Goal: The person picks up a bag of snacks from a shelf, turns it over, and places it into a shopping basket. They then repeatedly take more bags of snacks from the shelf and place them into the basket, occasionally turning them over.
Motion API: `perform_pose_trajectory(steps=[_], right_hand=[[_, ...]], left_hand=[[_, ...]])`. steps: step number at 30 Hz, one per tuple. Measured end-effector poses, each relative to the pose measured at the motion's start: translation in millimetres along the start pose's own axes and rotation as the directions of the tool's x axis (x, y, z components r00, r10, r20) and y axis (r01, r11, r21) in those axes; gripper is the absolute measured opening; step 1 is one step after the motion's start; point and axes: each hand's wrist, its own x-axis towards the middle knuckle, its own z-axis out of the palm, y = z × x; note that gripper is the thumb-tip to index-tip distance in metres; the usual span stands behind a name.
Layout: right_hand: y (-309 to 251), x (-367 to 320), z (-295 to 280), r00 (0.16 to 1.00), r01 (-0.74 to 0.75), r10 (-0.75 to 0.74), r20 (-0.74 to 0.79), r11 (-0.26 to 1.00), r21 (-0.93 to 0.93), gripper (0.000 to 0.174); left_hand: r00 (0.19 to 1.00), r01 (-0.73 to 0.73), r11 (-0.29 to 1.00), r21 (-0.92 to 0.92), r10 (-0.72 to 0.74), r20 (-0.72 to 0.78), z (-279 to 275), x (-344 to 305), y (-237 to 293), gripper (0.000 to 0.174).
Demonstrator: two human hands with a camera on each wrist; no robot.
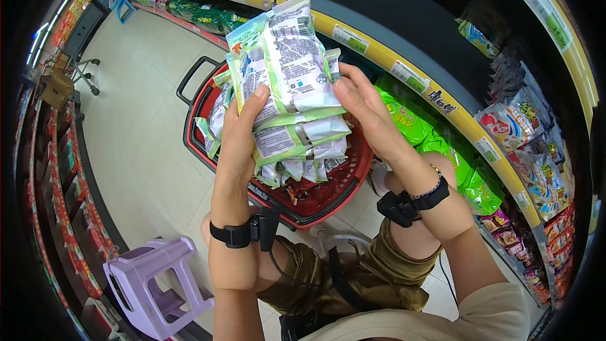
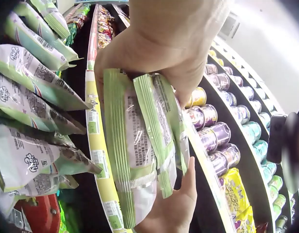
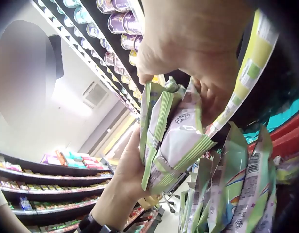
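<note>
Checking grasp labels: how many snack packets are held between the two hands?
3 snack packets, stacked face to face, held between the left hand and right hand above the red basket; the wrist views show three edges. More may be hidden between them.

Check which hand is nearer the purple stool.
Left. The left hand grips the packet stack on the side facing the purple stool; the right hand holds the far side, by the shelf.
</note>
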Motion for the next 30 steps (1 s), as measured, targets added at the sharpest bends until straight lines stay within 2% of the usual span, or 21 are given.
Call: perform_pose_trajectory(steps=[8,11,19,30], right_hand=[[2,-2,10,0.997,-0.021,0.024,0.070,0.999,-0.038,0.057],[10,1,9,0.994,-0.076,0.077,0.076,0.997,-0.010,0.056],[11,4,15,0.992,0.026,-0.020,0.121,0.999,-0.047,0.055],[11,4,14,0.995,0.027,-0.026,0.097,1.000,-0.010,0.053]], left_hand=[[0.998,-0.031,0.999,0.037,0.033,-0.047,-15,-8,2,0.057],[0.998,-0.022,0.997,-0.079,0.017,-0.065,-15,-12,6,0.054],[0.997,-0.029,0.989,-0.147,0.018,-0.074,-20,-12,8,0.053],[1.000,0.010,0.987,-0.159,-0.013,-0.017,-23,-9,4,0.058]])
